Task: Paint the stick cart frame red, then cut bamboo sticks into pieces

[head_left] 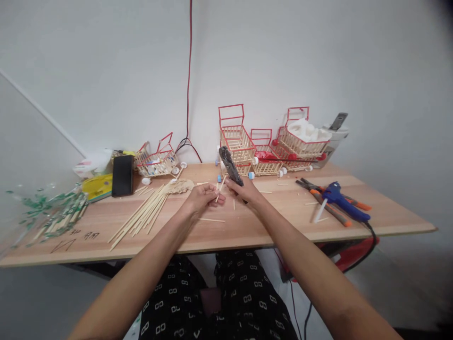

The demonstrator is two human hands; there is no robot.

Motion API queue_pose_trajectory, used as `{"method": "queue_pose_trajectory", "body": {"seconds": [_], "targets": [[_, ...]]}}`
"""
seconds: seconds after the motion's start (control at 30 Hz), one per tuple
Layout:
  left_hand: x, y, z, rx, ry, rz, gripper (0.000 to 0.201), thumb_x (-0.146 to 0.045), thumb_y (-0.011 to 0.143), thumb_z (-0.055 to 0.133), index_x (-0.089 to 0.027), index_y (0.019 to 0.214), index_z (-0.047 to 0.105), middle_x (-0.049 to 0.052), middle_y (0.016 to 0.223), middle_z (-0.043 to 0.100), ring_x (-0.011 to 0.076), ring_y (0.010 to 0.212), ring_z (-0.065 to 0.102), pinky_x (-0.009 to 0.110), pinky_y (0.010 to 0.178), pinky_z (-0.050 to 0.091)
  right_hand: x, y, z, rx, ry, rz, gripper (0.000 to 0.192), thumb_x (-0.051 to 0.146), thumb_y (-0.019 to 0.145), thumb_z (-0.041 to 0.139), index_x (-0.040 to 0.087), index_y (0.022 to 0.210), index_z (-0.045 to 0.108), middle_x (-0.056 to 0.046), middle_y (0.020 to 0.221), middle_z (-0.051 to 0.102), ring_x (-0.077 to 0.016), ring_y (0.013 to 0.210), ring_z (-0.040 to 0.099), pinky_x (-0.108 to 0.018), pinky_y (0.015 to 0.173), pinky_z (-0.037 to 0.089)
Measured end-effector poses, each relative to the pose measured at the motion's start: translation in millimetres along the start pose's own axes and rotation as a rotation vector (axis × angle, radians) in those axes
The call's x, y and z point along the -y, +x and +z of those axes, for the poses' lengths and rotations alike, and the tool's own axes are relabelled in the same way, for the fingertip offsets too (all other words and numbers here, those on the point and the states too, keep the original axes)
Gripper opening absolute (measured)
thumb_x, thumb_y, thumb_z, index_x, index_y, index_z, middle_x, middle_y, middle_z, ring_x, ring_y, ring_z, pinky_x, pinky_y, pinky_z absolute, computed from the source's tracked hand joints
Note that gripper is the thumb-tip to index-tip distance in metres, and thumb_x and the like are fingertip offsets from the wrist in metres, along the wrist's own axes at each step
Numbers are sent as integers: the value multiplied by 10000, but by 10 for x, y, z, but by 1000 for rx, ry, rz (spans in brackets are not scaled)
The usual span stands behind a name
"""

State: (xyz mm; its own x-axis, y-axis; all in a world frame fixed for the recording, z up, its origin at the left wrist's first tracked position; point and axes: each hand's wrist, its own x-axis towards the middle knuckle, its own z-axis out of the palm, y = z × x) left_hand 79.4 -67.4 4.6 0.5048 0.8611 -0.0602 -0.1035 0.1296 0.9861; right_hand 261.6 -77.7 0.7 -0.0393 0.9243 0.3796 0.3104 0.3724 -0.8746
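My left hand (205,197) is closed over the wood, pinching a short thin wooden stick (221,190) that stands at a slant from the fingers. Right beside it, my right hand (244,190) is wrapped round a dark hand tool (230,165), which points up and away to the left; its exact kind is hard to make out. The stick's upper end lies close to the tool and the right fingers. On the tabletop below the hands rests another loose stick (212,220).
Several small stick-built shopping carts (236,137) line the wall. Loose sticks (141,215) fan out at left, near a phone (122,175) and plastic bags (53,208). At right lie a blue glue gun (341,200) and orange-handled pliers (331,208). The wooden table's front edge (226,245) is near me.
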Motion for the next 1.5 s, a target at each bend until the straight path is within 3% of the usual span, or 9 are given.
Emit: {"method": "queue_pose_trajectory", "body": {"seconds": [0.2, 0.37, 0.57, 0.8, 1.03, 1.17, 1.33, 1.5], "targets": [[26, 42, 129, 46, -63, -90, 346, -307, 636, 823, -108, 809, 599, 111, 729, 730, 195, 672, 709, 224, 568, 488, 4, 2, 8, -26, 24, 53, 441, 615, 691, 600, 204, 648, 446, 44, 521, 438, -118, 534, 405, -252, 515, 315], [-19, -21, 167, 119, -91, -178, 317, -327, 677, 794, -81, 847, 687, 148, 866, 743, 216, 786, 718, 246, 652, 523, 9, 18, -21, -77, 45, 93, 470, 654, 652, 594, 199, 671, 476, 32, 534, 467, -123, 527, 429, -258, 510, 337], [-36, -61, 198, 139, -120, -202, 285, -305, 732, 754, -74, 881, 680, 170, 910, 737, 216, 815, 716, 261, 691, 514, -13, 28, -38, -111, 35, 96, 474, 661, 656, 585, 204, 655, 462, 21, 544, 489, -129, 536, 451, -259, 515, 356], [1, -20, 231, 69, -100, -106, 298, -320, 682, 780, -76, 818, 677, 140, 809, 741, 189, 725, 707, 230, 622, 469, -21, 8, -17, -72, 38, 94, 449, 630, 706, 572, 197, 647, 467, 20, 556, 485, -123, 537, 443, -254, 523, 343], [81, 79, 237, -16, 2, 23, 352, -394, 658, 775, -75, 763, 668, 128, 723, 730, 194, 657, 699, 236, 592, 453, -29, -10, 5, -17, -119, -7, 344, 511, 726, 574, 186, 648, 490, 17, 619, 504, -125, 598, 442, -249, 562, 335], [120, 116, 221, 10, 3, 28, 415, -453, 616, 794, -84, 753, 664, 130, 738, 733, 197, 658, 697, 256, 619, 475, -39, -10, -8, -12, -110, 16, 317, 484, 725, 575, 187, 651, 496, 22, 612, 511, -124, 594, 449, -247, 567, 344], [122, 52, 147, 154, -7, 21, 512, -531, 626, 768, -78, 852, 695, 165, 856, 739, 214, 776, 702, 299, 726, 501, -47, -3, -43, -40, -60, 76, 351, 513, 716, 596, 194, 628, 478, 27, 569, 489, -124, 564, 441, -249, 543, 340], [103, -46, 126, 85, 165, 106, 375, -388, 679, 769, -95, 905, 708, 134, 867, 743, 193, 769, 691, 289, 731, 490, -22, -20, -41, 22, 8, 81, 373, 538, 731, 597, 191, 645, 493, 28, 541, 500, -125, 544, 453, -250, 531, 348]]}}
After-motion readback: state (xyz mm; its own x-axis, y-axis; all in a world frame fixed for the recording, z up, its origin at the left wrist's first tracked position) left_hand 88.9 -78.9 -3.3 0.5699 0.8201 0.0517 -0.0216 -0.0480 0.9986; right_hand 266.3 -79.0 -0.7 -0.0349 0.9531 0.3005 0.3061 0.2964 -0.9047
